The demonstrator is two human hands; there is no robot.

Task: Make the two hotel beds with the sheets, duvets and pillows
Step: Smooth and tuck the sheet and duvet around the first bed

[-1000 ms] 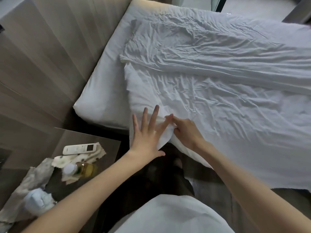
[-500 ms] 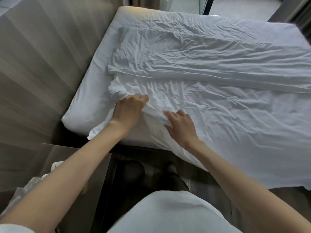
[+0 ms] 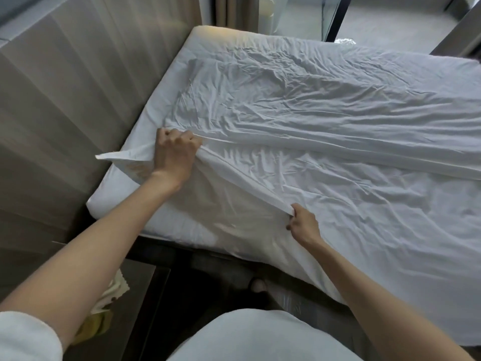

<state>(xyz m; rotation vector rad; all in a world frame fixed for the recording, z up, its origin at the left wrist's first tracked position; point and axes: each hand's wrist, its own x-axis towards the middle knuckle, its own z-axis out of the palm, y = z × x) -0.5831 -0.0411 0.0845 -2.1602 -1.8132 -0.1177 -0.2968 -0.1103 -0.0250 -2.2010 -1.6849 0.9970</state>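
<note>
A white mattress (image 3: 166, 82) fills the upper middle of the head view, with a crumpled white sheet (image 3: 338, 142) spread over it. My left hand (image 3: 175, 149) grips the sheet's edge near the mattress's left side, fingers curled round the fabric, and a corner of cloth sticks out to the left. My right hand (image 3: 303, 225) pinches the same edge closer to me, near the mattress's front side. The stretch of sheet between both hands is pulled into a taut fold. No pillows or duvet can be told apart.
A wood-panelled wall (image 3: 65, 100) runs along the bed's left side. A dark bedside table (image 3: 140, 295) with crumpled paper stands at the lower left. A glass partition (image 3: 307, 19) and pale floor lie beyond the bed's far end.
My left hand has moved up and left along the sheet's edge, gripping it. My right hand went from lying on the fabric to pinching the edge, and the fold between them is now stretched.
</note>
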